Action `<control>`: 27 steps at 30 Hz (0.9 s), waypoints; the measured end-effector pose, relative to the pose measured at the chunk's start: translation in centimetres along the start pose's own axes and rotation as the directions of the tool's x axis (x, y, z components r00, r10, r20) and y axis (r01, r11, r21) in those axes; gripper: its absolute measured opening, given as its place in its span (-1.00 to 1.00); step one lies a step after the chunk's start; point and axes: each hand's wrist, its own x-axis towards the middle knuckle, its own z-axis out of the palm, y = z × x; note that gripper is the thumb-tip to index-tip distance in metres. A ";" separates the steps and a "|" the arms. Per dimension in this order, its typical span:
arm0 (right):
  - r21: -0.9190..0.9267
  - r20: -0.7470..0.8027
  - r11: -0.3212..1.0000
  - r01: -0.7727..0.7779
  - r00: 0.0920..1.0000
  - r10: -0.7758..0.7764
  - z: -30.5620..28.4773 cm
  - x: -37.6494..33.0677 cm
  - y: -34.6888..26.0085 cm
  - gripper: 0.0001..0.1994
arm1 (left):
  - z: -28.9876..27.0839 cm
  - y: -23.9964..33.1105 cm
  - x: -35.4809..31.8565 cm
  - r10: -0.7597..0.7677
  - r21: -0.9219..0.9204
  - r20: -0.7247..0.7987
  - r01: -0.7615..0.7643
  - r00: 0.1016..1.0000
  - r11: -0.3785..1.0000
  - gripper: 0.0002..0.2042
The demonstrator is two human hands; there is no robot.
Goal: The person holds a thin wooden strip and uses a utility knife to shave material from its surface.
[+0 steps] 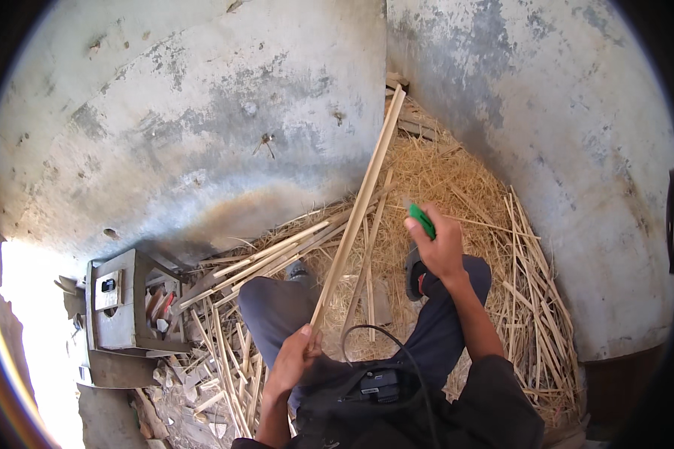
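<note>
Left hand (296, 355) gripping the near end of a long, pale wooden strip (359, 206), pointing toward the shavings-strewn floor's (434, 176) far corner; right hand (442, 245) clasping a small green-handled knife (421, 221), clear of it. Between strokes, seemingly; next calls for blade against strip.

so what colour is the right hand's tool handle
The tool handle is green, clearest in head view.
</note>
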 end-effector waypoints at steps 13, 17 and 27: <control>0.493 0.527 0.786 -0.372 0.847 0.070 4.8 -3.1 -4.8 -0.72 | 1.8 1.3 2.1 0.361 0.218 -0.116 -0.331 0.925 0.918 -0.72; 0.636 0.552 0.591 -0.495 0.828 0.099 5.7 -3.4 -4.6 -0.77 | 1.9 2.2 1.8 0.351 0.307 -0.157 -0.293 0.923 0.906 -0.73; 0.693 0.532 0.513 -0.507 0.840 0.112 6.3 -3.3 -4.0 -0.76 | 1.9 2.4 2.0 0.454 0.415 -0.173 -0.354 0.874 0.838 -0.76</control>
